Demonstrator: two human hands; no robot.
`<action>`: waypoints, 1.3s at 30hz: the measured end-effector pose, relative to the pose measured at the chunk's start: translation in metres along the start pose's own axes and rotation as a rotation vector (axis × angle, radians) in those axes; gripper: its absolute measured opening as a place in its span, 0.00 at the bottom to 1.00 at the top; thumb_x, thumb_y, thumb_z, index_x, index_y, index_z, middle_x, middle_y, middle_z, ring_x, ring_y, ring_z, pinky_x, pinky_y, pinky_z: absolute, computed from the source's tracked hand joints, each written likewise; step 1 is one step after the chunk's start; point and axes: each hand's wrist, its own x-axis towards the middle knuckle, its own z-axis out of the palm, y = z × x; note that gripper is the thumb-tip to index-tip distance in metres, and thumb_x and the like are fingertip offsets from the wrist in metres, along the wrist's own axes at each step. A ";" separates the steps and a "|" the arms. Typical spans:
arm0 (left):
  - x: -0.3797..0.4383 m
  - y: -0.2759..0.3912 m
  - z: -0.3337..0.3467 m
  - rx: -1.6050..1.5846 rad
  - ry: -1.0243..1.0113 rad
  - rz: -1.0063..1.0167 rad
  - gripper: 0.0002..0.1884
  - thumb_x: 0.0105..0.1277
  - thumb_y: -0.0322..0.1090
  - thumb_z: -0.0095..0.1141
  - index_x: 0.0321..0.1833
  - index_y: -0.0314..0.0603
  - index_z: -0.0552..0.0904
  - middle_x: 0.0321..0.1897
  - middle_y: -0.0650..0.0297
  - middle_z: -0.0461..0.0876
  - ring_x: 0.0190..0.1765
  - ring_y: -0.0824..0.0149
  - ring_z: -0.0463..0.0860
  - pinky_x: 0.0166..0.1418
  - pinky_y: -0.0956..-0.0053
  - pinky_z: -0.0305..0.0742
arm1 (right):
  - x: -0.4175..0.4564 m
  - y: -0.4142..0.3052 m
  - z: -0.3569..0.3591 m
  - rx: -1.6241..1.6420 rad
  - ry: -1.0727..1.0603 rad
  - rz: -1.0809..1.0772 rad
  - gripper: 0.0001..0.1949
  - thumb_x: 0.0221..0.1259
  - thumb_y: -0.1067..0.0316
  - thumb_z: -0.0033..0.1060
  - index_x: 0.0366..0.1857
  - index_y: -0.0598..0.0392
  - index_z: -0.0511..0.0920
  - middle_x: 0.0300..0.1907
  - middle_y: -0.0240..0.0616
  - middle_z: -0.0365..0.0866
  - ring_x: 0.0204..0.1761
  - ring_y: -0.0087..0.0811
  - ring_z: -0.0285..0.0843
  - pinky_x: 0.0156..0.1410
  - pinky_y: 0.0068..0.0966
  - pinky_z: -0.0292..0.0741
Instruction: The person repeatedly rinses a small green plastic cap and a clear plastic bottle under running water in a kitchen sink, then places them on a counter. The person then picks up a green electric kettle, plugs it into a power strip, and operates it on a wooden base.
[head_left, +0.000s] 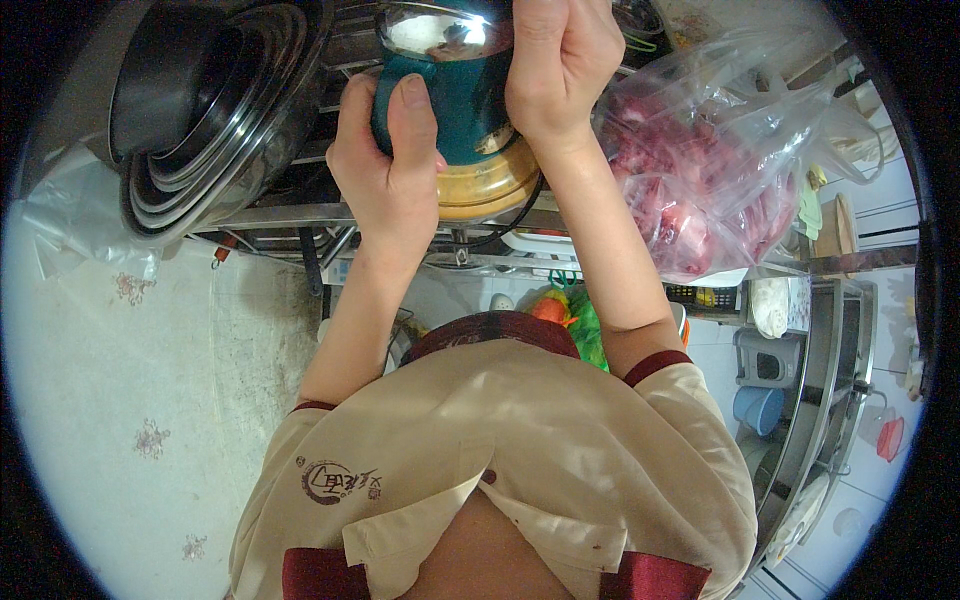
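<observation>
A teal rounded body with a shiny metal band (469, 97) stands on a yellow round base (487, 184); its exact kind is unclear, and a dark cord curves beside the base. My left hand (390, 150) grips its left side, thumb in front and fingers mostly hidden. Against its upper right side is my right hand (562, 71), bent, with fingertips hidden or out of view, so its grip cannot be told. The top of the teal thing is cut off by the picture's edge.
Nested metal bowls (225, 127) and a dark pot (161, 79) are at left. Raw meat in a clear plastic bag (697, 172) lies right of my right forearm. A metal rack rail (277, 217) runs in front of me; metal shelving (825, 375) stands at right.
</observation>
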 end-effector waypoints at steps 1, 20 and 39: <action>0.000 0.000 0.000 0.002 -0.003 0.004 0.14 0.74 0.44 0.56 0.37 0.39 0.76 0.18 0.68 0.76 0.19 0.78 0.76 0.23 0.81 0.70 | -0.002 0.004 0.000 -0.007 -0.003 -0.014 0.12 0.71 0.71 0.51 0.31 0.62 0.84 0.32 0.41 0.84 0.37 0.39 0.78 0.50 0.33 0.71; 0.000 0.002 0.001 -0.005 0.000 -0.011 0.15 0.74 0.44 0.56 0.38 0.38 0.76 0.18 0.68 0.76 0.19 0.78 0.75 0.23 0.81 0.70 | -0.004 0.009 0.001 0.006 0.012 -0.041 0.12 0.72 0.69 0.51 0.30 0.62 0.83 0.32 0.41 0.85 0.36 0.38 0.78 0.49 0.32 0.70; 0.001 0.000 0.000 0.021 -0.012 0.032 0.15 0.75 0.44 0.55 0.36 0.38 0.75 0.18 0.68 0.76 0.18 0.78 0.76 0.23 0.82 0.70 | 0.000 0.004 0.002 0.005 0.014 -0.039 0.11 0.70 0.72 0.51 0.30 0.62 0.83 0.31 0.40 0.84 0.35 0.38 0.78 0.49 0.33 0.70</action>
